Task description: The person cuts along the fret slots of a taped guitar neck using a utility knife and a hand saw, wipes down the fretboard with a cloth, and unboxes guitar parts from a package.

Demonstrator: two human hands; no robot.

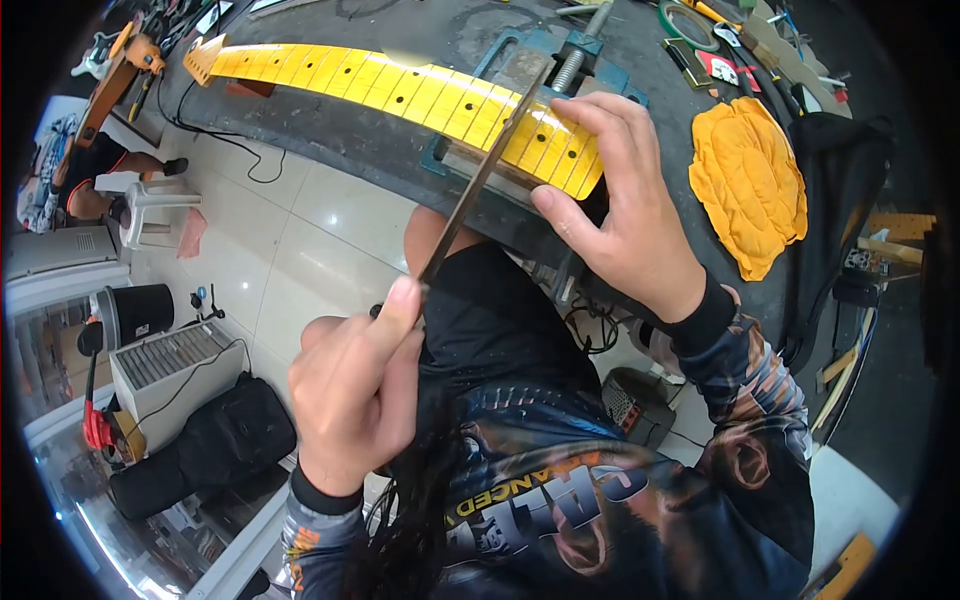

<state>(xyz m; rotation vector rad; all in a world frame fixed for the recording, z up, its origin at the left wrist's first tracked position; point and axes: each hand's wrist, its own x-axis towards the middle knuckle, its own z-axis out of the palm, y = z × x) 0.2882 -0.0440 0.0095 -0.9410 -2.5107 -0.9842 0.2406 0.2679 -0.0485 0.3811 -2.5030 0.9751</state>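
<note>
A glossy yellow guitar neck [375, 84] with dark dot inlays and metal frets lies across the bench vise [600, 75], its headstock [204, 62] at the far left. My left hand [355, 385] is closed round the lower end of a long, thin metal file [465, 205]. The file slants across the frets near the body end of the neck, its far end over the vise. My right hand [635, 205] straddles that end of the neck, thumb at the near edge and fingers at the far edge, steadying it. The underside of the neck is hidden.
A crumpled yellow cloth [750, 185] lies on the dark workbench [330, 140] to the right. Green tape [688, 25] and assorted tools sit at the back right. A white stool [160, 205] and another person's leg [125, 160] are at the left, beyond the tiled floor.
</note>
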